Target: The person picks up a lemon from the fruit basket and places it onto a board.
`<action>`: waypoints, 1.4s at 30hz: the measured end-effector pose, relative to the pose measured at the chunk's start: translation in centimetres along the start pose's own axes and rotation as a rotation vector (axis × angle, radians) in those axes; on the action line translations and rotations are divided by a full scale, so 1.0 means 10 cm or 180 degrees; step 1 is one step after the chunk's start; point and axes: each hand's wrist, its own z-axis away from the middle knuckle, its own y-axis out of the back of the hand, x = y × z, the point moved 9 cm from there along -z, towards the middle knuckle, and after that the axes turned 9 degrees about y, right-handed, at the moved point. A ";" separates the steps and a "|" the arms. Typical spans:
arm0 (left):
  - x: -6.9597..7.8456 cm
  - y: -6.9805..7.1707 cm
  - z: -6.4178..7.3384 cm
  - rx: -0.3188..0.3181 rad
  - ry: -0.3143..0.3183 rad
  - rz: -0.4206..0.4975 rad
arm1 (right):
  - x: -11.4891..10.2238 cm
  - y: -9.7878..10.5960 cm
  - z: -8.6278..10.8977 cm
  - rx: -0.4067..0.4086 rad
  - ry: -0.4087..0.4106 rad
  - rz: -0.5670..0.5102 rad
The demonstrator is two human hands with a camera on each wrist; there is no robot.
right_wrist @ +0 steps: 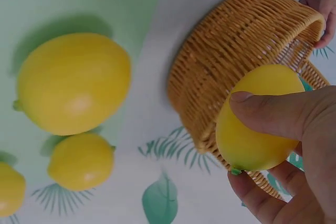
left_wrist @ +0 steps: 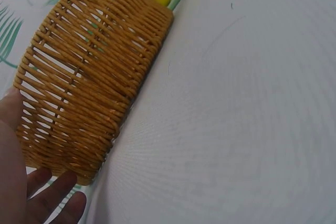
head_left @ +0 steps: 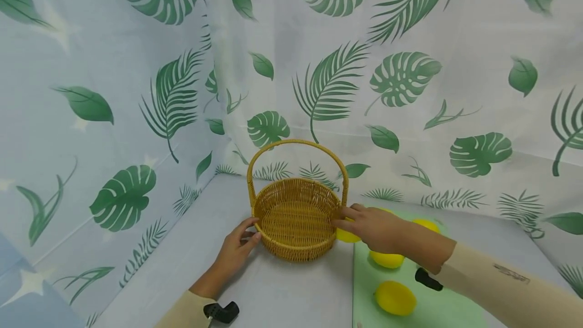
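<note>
A wicker basket (head_left: 298, 254) with a tall arched handle stands upright on the white surface, its woven floor bare in the head view. My left hand (head_left: 237, 244) holds the basket's left side, thumb and forefinger at the rim. In the left wrist view, the other fingers (left_wrist: 56, 190) spread beside the basket's wall. At the basket's right side, my right hand (head_left: 375, 227) grips a yellow lemon (right_wrist: 275, 80) between thumb and fingers. In the right wrist view this lemon overlaps the basket's rim, its green-tipped end towards the fingertips.
Several more lemons lie right of the basket, one lemon (head_left: 396, 297) nearest me and another lemon (head_left: 387, 260) below my right hand. They rest on a pale green mat (head_left: 437, 308). Leaf-patterned fabric walls (head_left: 410, 115) rise behind and at the left.
</note>
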 end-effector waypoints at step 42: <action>-0.02 0.00 -0.01 0.0019 -0.0053 0.0034 | 0.21 -0.07 0.95 0.0191 -0.0740 -0.0500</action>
